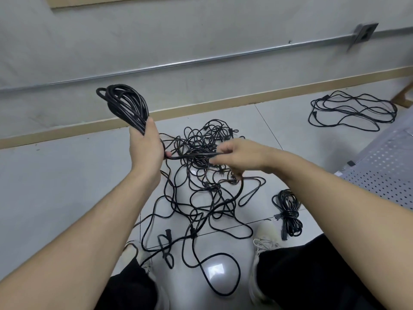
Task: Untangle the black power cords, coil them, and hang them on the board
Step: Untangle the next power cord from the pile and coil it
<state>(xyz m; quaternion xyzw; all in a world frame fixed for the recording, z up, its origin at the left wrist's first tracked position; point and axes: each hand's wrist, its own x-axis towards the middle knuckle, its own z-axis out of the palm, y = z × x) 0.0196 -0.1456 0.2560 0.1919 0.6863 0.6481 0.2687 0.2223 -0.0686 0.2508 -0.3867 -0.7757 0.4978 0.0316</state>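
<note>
We hold a bunch of black loops [127, 106] up high in our left hand [146, 145]. Its fingers are curled tight around the loops so they do not fall apart. Our right hand [238, 156] pinches the loose end of the same cord [192, 155] between thumb and fingers and pulls it flat across to the left hand. We think this end is for wrapping around the bunch to tie it.

Under our hands lies the big messy pile of cords [207, 175] on the floor [67, 175], touching the tips of our shoes [264, 239]. The cord we hold may still run down into that pile, so it could snag.

A tied-up cord [288, 211] lies just beside our right shoe. Another loose cord [350, 110] is spread out far off by the wall [201, 30]. A grey sheet with small holes [386, 166] is at our right; it may be the board, but we cannot tell.
</note>
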